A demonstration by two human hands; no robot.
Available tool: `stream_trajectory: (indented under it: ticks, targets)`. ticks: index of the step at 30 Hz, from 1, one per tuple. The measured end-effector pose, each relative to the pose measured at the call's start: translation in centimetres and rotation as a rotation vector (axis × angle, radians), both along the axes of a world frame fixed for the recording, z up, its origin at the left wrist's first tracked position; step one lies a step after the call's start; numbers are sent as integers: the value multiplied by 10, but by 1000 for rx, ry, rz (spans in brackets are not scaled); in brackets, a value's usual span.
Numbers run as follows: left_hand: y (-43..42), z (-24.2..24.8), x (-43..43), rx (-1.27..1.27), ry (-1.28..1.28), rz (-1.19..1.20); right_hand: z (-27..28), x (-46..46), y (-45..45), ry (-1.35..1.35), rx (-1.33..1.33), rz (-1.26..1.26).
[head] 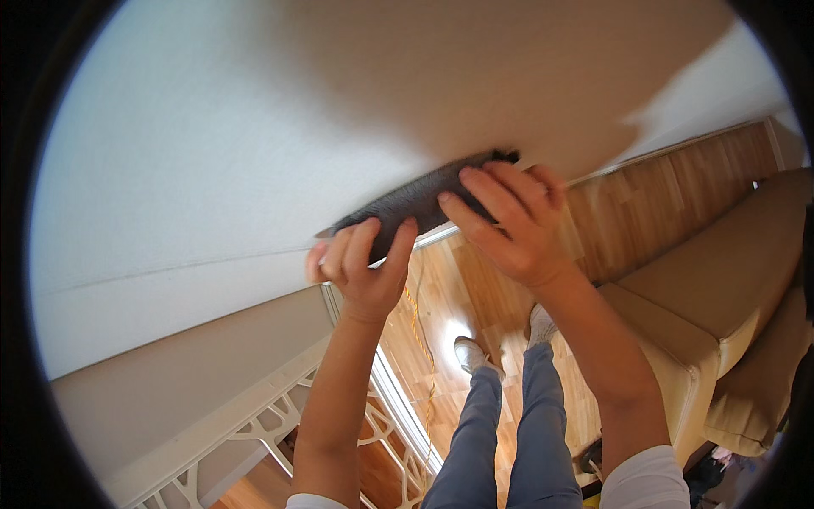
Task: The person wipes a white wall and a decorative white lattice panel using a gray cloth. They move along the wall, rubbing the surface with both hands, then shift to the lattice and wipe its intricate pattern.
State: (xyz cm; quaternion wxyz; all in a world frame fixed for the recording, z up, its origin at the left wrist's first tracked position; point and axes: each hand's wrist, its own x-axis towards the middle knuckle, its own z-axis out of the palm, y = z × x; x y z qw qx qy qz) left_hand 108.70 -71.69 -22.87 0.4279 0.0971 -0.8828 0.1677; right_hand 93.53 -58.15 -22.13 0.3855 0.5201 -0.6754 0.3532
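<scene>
A long dark wallpaper smoothing brush [407, 203] lies tilted against a white wall surface [191, 165], its bristle edge facing up and its right end higher. My left hand [365, 267] grips the lower left end, with the thumb on the near face and the fingers curled around the edge. Toward the upper right end, my right hand [515, 216] holds the same brush with spread fingers pressed along it. A thin grey line [191, 264] crosses the white surface to the left of the brush. Shadow covers the surface above my right hand.
A tan sofa [674, 273] stands at right on the wood-look floor [458, 273]. An orange-yellow twisted cord [416, 324] runs down the floor beside a white metal track [394, 382]. At lower left is a white branch-patterned lattice panel [261, 426]. My shoes [470, 355] are below.
</scene>
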Motion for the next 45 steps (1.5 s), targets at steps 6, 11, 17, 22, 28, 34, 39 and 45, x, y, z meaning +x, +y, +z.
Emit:
stream_trajectory:
  ticks: [6,11,17,22,28,34,39,45]
  targets:
    - [12,86,-39,-43,146,-97,71,-30,6,67,-216,-25]
    - [12,11,-36,-100,-23,-154,3,-37,26,9,-77,8]
    - [28,-70,-51,-99,-185,-106,-78,-45,44,-164,110,-36]
    - [49,-13,-79,-83,-82,-106,-22,-64,53,-119,-63,-110]
    - [60,92,-114,-87,103,-148,85,-100,62,13,-223,-74]
    - [72,32,-129,-142,-8,-191,5,-110,77,-111,-217,-81]
    - [91,-39,-153,-131,-192,-227,-67,-126,104,-245,-33,-86]
    - [118,-3,-195,-78,-29,-241,-35,-157,119,-224,-181,-167]
